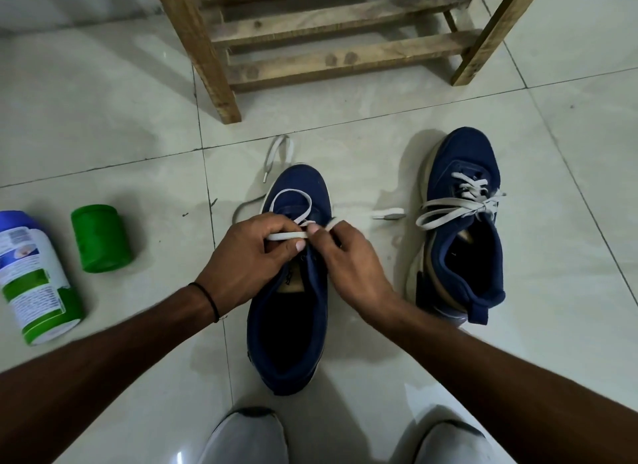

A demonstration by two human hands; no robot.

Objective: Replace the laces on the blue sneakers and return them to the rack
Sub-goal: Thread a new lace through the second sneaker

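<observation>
Head view: the flat white lace (288, 236) was pinched from both sides, the left hand (248, 256) and the right hand (350, 260) curled on it above the near blue fabric sneaker (286, 329), set on the pale tiled floor (103, 118) before the slatted wooden rack (345, 61). The second blue sneaker (462, 256) was seen laced and tied, to the right. The lace was best kept flat, untwisted, its ends drawn even.

Both hands (297, 253) pinch a white lace (288, 236) over the nearer blue sneaker (290, 325).
</observation>
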